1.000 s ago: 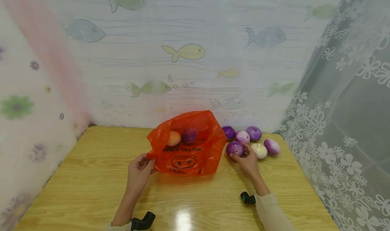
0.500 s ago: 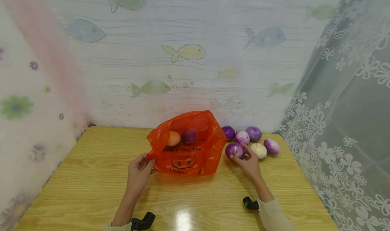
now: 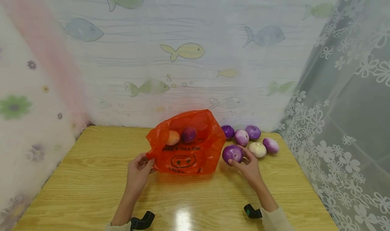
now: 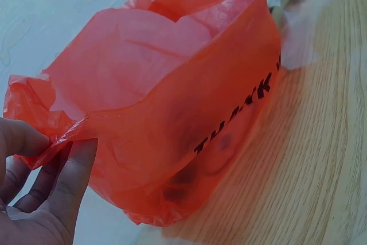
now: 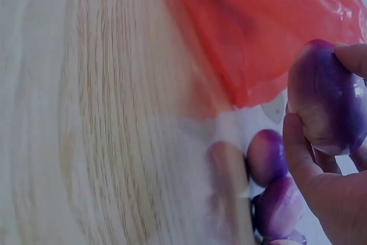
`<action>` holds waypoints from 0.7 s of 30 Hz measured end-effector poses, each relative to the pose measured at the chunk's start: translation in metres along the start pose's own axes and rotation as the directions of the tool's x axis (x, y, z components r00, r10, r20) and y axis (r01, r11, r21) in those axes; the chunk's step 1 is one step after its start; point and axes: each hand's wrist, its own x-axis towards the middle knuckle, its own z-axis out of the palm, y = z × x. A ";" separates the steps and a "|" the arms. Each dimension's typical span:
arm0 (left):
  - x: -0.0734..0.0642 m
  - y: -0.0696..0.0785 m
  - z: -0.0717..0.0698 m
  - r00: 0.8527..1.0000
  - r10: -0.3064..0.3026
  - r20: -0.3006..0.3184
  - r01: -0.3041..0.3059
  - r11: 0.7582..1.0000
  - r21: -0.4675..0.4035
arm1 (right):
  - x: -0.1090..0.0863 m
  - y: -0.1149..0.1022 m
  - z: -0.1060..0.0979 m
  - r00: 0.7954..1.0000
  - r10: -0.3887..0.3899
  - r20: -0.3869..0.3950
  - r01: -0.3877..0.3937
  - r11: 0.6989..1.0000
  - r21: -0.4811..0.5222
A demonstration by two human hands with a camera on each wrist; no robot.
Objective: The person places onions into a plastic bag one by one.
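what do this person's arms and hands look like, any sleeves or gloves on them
The left hand and right hand are gloveless. The left sleeve and right sleeve are cream where they show. Beside each is an angular black device: the left device, with small dots, and the right device, with a greenish patch. No cables show.

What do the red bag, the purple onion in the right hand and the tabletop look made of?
Red bag: thin, glossy plastic film; creased, dark shapes show through. 
Held purple onion: smooth, shiny surface with bright highlights; real or moulded plastic, can't tell. 
Tabletop: wood or wood-look laminate, glossy; grain lines and a bright reflection.
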 end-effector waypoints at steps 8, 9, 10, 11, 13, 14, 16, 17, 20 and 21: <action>0.000 -0.001 0.001 1.000 0.015 0.004 -0.015 1.000 -0.011 | -0.014 -0.017 0.004 0.999 -0.033 0.004 0.033 0.998 0.058; 0.000 -0.001 0.001 1.000 0.015 0.003 -0.015 1.000 -0.009 | -0.016 -0.021 0.005 0.999 -0.044 0.009 0.043 0.997 0.070; 0.000 -0.001 0.000 1.000 0.016 0.003 -0.016 1.000 -0.008 | -0.018 -0.024 0.005 0.998 -0.055 0.013 0.054 0.995 0.081; 0.000 -0.001 0.000 1.000 0.015 0.004 -0.015 1.000 -0.006 | -0.020 -0.028 0.006 0.998 -0.066 0.024 0.063 0.994 0.092; 0.000 -0.001 0.000 1.000 0.015 0.003 -0.015 1.000 -0.001 | -0.025 -0.036 0.009 0.994 -0.089 0.062 0.080 0.988 0.134; 0.000 -0.001 0.000 1.000 0.013 0.002 -0.013 1.000 0.002 | -0.028 -0.039 0.011 0.992 -0.098 0.084 0.084 0.984 0.156; -0.001 0.000 0.000 1.000 0.007 0.002 -0.007 1.000 0.003 | -0.033 -0.046 0.014 0.986 -0.109 0.128 0.083 0.978 0.193; -0.001 0.000 0.000 1.000 0.004 0.003 -0.004 1.000 0.003 | -0.035 -0.049 0.016 0.982 -0.116 0.151 0.082 0.974 0.212; -0.001 0.000 0.000 1.000 -0.007 -0.001 0.007 1.000 0.002 | -0.040 -0.055 0.022 0.970 -0.131 0.203 0.077 0.964 0.255; -0.001 0.000 0.000 1.000 -0.010 -0.001 0.010 1.000 0.002 | -0.041 -0.056 0.024 0.967 -0.137 0.217 0.076 0.961 0.266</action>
